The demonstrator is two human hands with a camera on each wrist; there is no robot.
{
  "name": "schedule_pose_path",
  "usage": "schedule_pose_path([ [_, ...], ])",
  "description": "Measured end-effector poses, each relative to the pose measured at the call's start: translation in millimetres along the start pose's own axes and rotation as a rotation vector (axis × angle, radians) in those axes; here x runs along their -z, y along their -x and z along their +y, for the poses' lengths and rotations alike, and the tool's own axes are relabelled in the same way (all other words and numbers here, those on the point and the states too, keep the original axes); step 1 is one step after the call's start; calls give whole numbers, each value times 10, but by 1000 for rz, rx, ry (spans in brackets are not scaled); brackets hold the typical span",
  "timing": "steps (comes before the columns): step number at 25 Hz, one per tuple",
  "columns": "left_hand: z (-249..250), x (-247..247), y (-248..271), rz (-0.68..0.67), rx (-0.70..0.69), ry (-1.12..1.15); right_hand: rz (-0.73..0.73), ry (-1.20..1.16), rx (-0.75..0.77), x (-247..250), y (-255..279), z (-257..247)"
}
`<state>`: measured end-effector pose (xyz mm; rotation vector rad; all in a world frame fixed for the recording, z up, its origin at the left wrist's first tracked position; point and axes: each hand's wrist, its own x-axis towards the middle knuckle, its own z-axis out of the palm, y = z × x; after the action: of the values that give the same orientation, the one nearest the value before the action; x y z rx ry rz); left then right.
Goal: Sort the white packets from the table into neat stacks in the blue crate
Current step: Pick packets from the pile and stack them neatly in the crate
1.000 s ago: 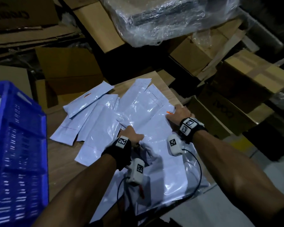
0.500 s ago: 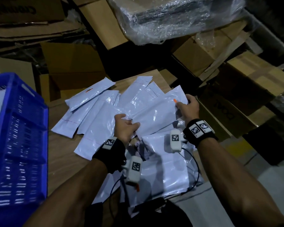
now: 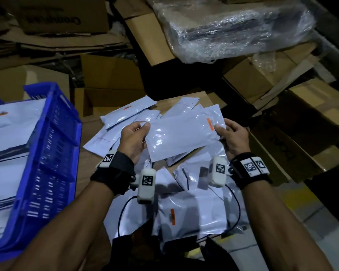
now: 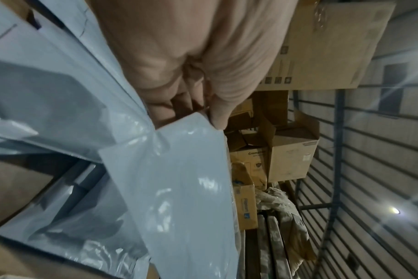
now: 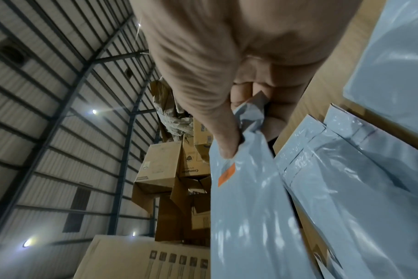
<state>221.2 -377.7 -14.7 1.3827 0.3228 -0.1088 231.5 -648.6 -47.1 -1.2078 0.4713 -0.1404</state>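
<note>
While white packets lie stacked in the crate [image 3: 53, 145] on the left, more cover the table [image 3: 86, 161]. One packet [image 3: 182, 137] is up above that pile. The left hand [image 3: 132, 141] and right hand [image 3: 232, 138] pinch its two ends.

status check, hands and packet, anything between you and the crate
Left hand and right hand each pinch an end of one white packet, held above the pile. Blue crate at left, already part filled. Path looks clear.
</note>
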Motion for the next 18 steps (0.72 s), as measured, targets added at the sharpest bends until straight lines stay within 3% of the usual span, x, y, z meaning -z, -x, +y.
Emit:
schedule_pose_path([
  [4, 95, 167, 71, 114, -87, -31, 7, -2, -19, -116, 77, 51],
  [7, 136, 259, 125, 165, -135, -29, -41, -234, -73, -253, 152, 78],
  [11, 193, 303, 245, 213, -160, 44, -349, -556, -276, -511, 405, 91],
  [14, 197, 378, 351, 154, -122, 56, -325, -528, -301, -772, 535, 195],
  [18, 183, 602, 487, 42, -104, -194, -311, -420, -294, -1030, 690, 250],
])
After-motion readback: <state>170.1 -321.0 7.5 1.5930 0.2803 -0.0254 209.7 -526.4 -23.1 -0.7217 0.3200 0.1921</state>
